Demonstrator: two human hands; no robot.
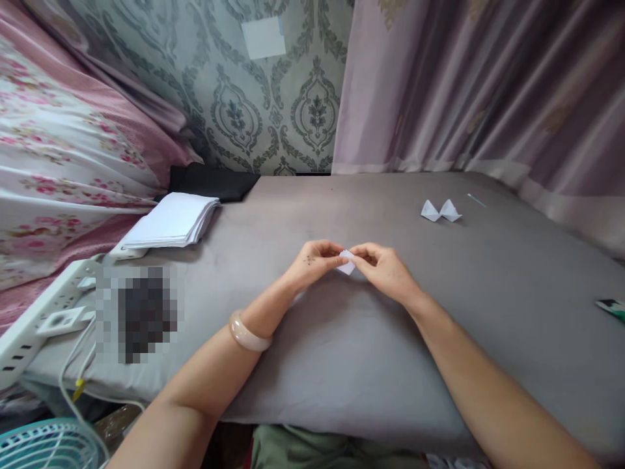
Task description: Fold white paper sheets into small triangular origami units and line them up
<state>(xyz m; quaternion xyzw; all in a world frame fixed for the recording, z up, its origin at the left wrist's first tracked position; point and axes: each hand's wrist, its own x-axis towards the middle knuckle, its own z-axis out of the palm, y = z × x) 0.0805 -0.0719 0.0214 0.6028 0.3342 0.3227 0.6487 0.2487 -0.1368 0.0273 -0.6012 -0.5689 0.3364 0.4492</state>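
A small piece of folded white paper (347, 265) is pinched between my two hands, just above the grey cloth in the middle of the view. My left hand (316, 262), with a pale bangle (247, 333) on its wrist, grips the paper's left side between thumb and fingers. On the right side, my right hand (383, 266) pinches it the same way. The fingers cover much of the paper, so its full shape is hidden. Farther back on the right stand two folded white paper shapes (441, 211) with pointed tops, side by side.
A stack of white paper (173, 220) lies at the back left, before a black flat item (215, 182). White power strips (43, 312) with cables run along the left edge. A thin stick (476, 200) and a green-and-white packet (611, 308) lie at right. A blue fan (49, 446) stands lower left.
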